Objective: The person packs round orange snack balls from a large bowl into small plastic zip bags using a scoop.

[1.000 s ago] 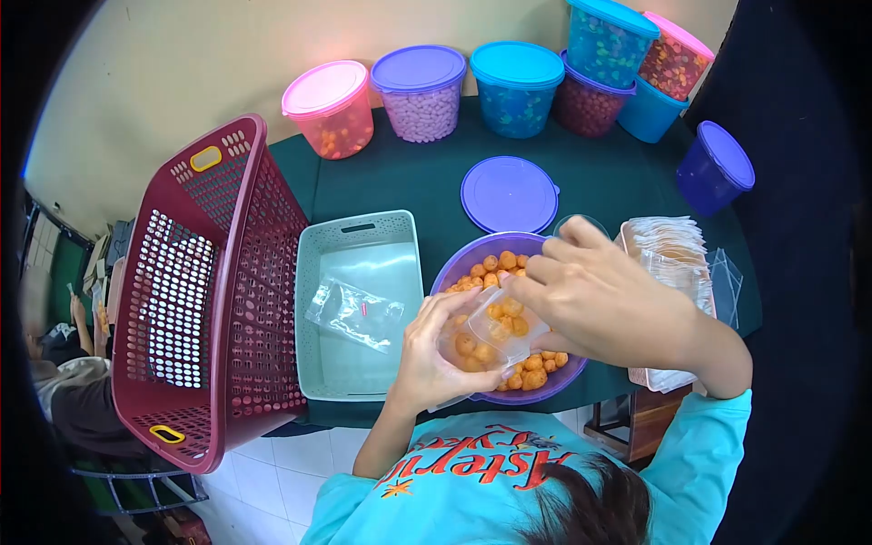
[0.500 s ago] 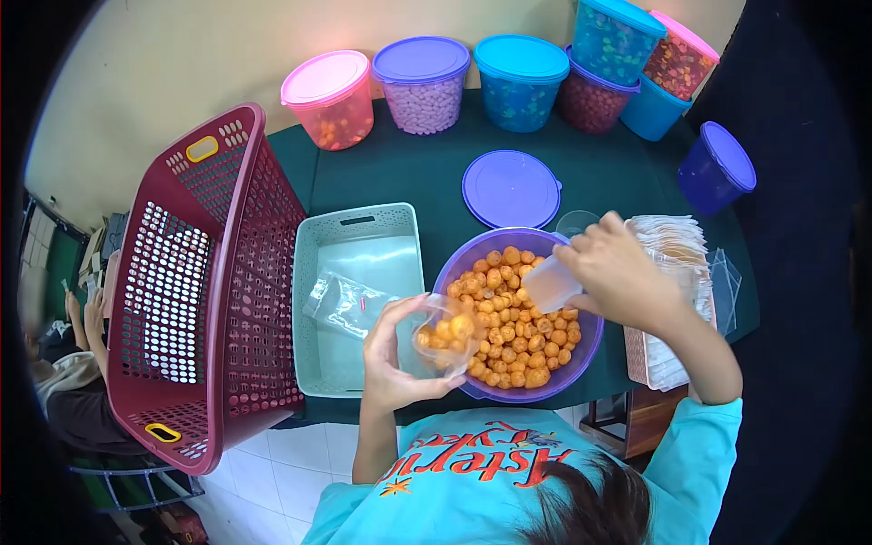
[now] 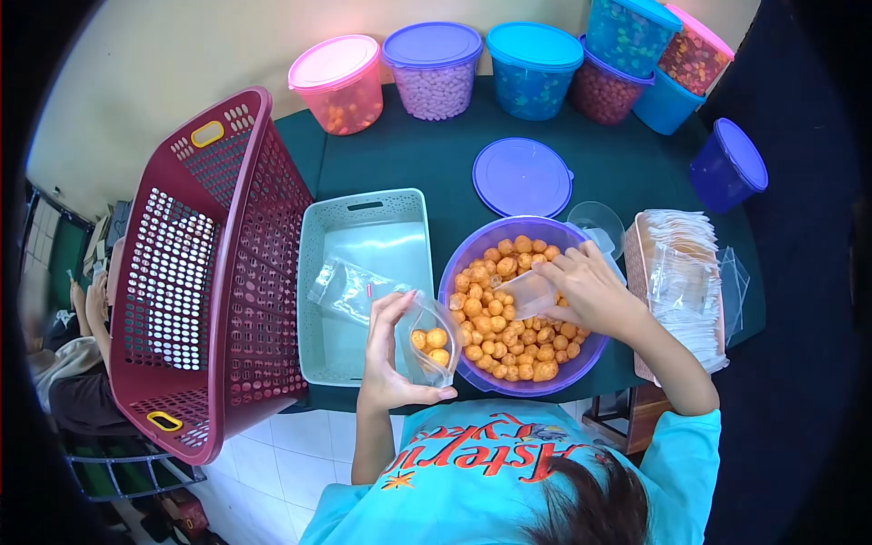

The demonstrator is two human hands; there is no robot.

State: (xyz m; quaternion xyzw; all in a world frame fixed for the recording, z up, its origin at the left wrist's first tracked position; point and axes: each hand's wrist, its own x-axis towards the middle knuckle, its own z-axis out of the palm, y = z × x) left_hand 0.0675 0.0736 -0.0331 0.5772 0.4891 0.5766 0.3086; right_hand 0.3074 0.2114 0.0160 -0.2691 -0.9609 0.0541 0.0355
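A person's left hand (image 3: pixel 385 365) holds a clear pouch (image 3: pixel 414 367), thumb and fingers spread partway around its open mouth, with 3 orange snack balls (image 3: pixel 437 338) showing inside; the right hand (image 3: pixel 587 292) has its fingers closed on a clear scoop (image 3: pixel 529 296), above a purple tub (image 3: pixel 520 387) filled with more of the balls; the pouch is between the tub and a pale green basket (image 3: pixel 306 313), in which 1 flat bag (image 3: pixel 348 289) lies; 1 purple lid (image 3: pixel 522 178) rests beyond the tub.
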